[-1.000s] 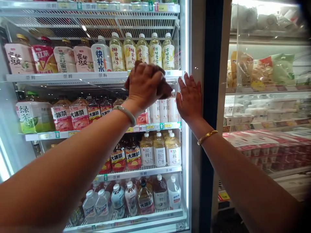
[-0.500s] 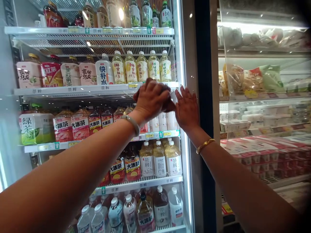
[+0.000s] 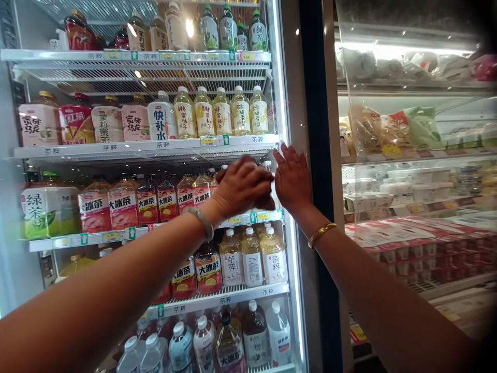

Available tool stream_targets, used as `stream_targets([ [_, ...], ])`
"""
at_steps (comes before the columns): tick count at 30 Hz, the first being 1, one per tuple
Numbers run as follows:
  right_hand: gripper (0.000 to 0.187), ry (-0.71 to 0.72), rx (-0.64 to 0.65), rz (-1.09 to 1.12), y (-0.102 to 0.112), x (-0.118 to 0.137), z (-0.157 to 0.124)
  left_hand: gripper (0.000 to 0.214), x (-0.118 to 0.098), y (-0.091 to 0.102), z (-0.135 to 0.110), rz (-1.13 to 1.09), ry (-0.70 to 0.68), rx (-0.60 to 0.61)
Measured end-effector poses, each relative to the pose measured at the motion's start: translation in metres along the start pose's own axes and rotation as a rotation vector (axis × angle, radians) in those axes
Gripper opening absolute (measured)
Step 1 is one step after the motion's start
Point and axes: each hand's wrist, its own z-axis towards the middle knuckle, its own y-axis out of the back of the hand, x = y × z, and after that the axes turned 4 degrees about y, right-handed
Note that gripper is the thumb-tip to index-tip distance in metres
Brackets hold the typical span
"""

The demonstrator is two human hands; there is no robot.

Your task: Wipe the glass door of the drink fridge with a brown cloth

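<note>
My left hand (image 3: 245, 184), with a pale bangle on the wrist, is closed over a dark brown cloth (image 3: 265, 200) against the glass door of a lit drinks cooler. Most of the cloth is hidden under the fingers. Just to the right, my right hand (image 3: 292, 177), wearing a gold bracelet, lies flat with its fingers spread on the door's right edge (image 3: 293, 111). Behind the glass, near both hands, bottles of yellow drink (image 3: 221, 111) line a shelf, and red-labelled tea bottles (image 3: 166, 199) stand on the one below.
More bottles (image 3: 254, 259) fill the lower shelves of the cooler. To the right, past a dark vertical post (image 3: 316, 103), an open chiller holds bagged food (image 3: 429, 127) and stacked red-and-white packs (image 3: 419, 243) behind a clear plastic curtain.
My left hand has moved down with the cloth, from the yellow-drink shelf edge to below it. My right hand stays on the door edge. The view has shifted slightly.
</note>
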Motion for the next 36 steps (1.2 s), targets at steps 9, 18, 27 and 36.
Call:
stream_targets([
  [9,0.058,-0.072,0.007,0.026,-0.003,-0.004,-0.001,0.022,-0.034,-0.015,0.012,-0.001,0.379,-0.058],
  [18,0.059,-0.071,0.046,-0.017,-0.001,-0.005,0.0,0.022,-0.014,-0.01,0.001,-0.07,-0.014,0.089],
  [27,0.06,-0.068,0.058,0.017,0.002,-0.002,-0.005,0.016,-0.073,-0.009,-0.028,0.055,0.174,-0.063],
  [36,0.058,-0.057,0.099,-0.043,0.005,-0.001,-0.01,0.014,-0.028,-0.001,-0.004,0.024,-0.103,-0.029],
])
